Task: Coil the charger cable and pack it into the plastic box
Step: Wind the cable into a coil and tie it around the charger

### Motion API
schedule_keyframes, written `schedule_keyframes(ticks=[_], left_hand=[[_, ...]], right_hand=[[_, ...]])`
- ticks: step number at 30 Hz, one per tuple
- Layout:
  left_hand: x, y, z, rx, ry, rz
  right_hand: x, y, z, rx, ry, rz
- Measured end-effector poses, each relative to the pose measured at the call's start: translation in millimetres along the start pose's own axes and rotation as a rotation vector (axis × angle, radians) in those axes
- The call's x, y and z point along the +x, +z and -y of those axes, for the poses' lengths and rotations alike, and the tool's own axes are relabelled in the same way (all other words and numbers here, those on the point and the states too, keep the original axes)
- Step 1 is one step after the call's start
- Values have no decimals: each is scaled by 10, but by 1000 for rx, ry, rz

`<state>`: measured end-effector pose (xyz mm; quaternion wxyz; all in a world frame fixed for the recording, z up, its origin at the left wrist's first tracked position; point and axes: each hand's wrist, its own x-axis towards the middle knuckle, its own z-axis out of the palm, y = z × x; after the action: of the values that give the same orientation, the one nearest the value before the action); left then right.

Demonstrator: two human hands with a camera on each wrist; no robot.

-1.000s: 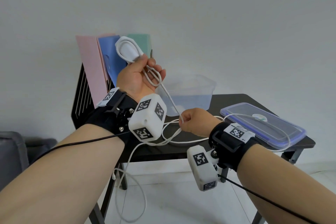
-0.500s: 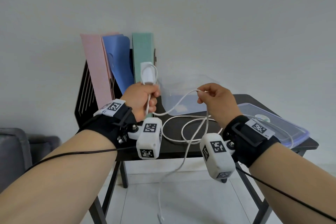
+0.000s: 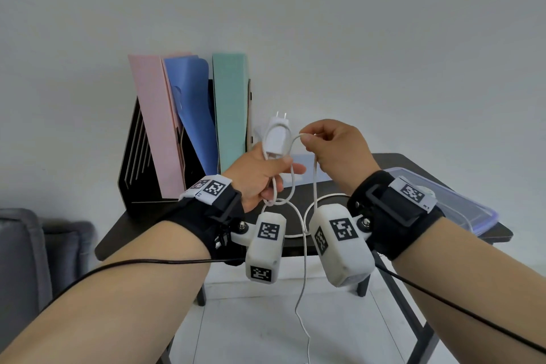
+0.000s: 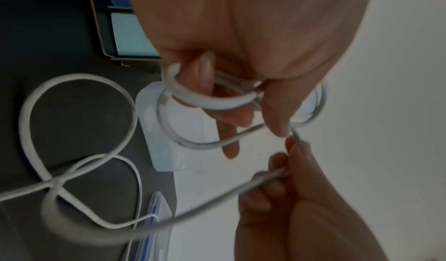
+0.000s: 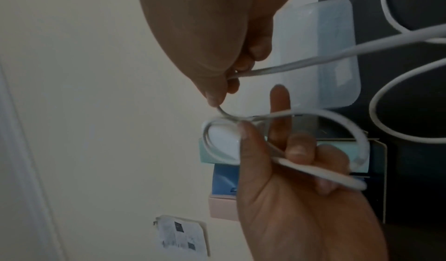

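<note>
My left hand (image 3: 288, 165) holds the white charger plug (image 3: 277, 139) upright, prongs up, with loops of its white cable (image 3: 304, 245) gathered in the curled fingers. My right hand (image 3: 305, 137) pinches the cable right beside the plug and arches a fresh loop over to it. In the left wrist view the loops (image 4: 210, 101) hang from the left hand's fingers. The right wrist view shows the thumb and finger pinch (image 5: 217, 101) on the cable. The rest of the cable lies looped on the black table (image 3: 165, 216) and hangs off its front edge. The clear plastic box (image 4: 169, 131) stands behind my hands, mostly hidden.
The box's blue-rimmed lid (image 3: 461, 204) lies on the table's right side. A black file rack (image 3: 139, 156) with pink, blue and green folders stands at the back left against the white wall. A grey seat (image 3: 29, 245) is at the far left.
My right hand has carried the cable up and left until it meets the plug, forming another loop. My left hand has shifted right with the plug, and more loose cable has been drawn up.
</note>
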<state>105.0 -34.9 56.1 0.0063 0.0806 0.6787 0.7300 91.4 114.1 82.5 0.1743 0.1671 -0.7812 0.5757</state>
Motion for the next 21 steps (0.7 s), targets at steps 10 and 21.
schedule_keyframes(ticks=[10, 21], left_hand=[[7, 61, 65, 133, -2, -31], [32, 48, 95, 14, 48, -130]], right_hand=[[-35, 50, 71, 267, 58, 28], [-88, 169, 14, 362, 113, 81]])
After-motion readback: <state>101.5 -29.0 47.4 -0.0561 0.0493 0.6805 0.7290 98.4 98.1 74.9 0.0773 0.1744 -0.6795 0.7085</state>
